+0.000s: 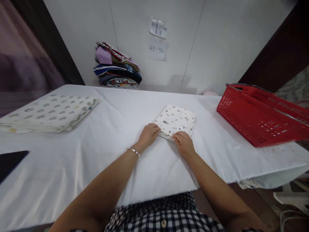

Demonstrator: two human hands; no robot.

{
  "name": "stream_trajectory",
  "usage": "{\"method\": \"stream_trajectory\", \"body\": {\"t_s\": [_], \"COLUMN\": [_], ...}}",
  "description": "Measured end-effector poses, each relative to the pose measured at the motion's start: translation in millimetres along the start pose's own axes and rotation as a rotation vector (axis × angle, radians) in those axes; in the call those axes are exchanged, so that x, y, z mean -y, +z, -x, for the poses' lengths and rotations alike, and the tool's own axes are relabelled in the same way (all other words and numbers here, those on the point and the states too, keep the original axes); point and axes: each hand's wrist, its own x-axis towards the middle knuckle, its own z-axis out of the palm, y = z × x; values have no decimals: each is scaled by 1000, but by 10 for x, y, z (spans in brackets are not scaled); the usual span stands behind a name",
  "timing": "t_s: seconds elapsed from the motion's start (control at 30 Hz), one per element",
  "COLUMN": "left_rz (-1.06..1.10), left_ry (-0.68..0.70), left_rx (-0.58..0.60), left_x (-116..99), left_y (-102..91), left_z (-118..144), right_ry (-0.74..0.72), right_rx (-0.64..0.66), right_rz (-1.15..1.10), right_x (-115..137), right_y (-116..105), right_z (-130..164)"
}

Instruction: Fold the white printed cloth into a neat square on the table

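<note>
While the white-covered table (101,154) takes up most of what I see from the head camera, the work on it looks close to finished for the piece in hand, as far as I can judge. Largest of the things on it is the red basket (263,119), sitting at the right edge, tilted a little toward me; I cannot see whether anything lies inside it. Next comes the big folded cloth with grey spots (48,112), lying flat at the far left, well apart from my hands and apparently already done. Behind it, against the wall, stands 1 stack of coloured folded fabrics (117,66), and above that 2 paper notes (158,38) are stuck to the wall, the lower reading 45-50. Smaller than all these is the small printed cloth (175,120), near the middle of the table and a bit right, already folded into a compact rectangle of several layers. My left hand (149,134) has its fingers curled over the near left corner of it, and my right hand (184,143) pinches the near edge just beside, so both are grasping that same edge. I judge the folding of this piece to be done or 1 fold short of it; what seems left is pressing it flat and putting it with the others, though where it belongs I cannot tell. Smallest is the bracelet (134,150) on my left wrist.
</note>
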Motion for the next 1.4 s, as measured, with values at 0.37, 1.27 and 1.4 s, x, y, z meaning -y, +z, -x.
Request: {"method": "stream_trajectory", "body": {"t_s": [0.37,1.27,1.4], "left_rz": [-106,-159,-188], "left_ry": [28,88,73], "left_rx": [-11,46,46], "left_x": [-40,35,1], "left_y": [4,-8,-18], "left_z": [14,33,27], "right_ry": [-35,-49,-43], "right_rx": [46,66,111], "right_rz": [77,103,106], "right_x": [-7,-24,-18], "right_y": [10,27,5], "right_z": [-9,8,6]}}
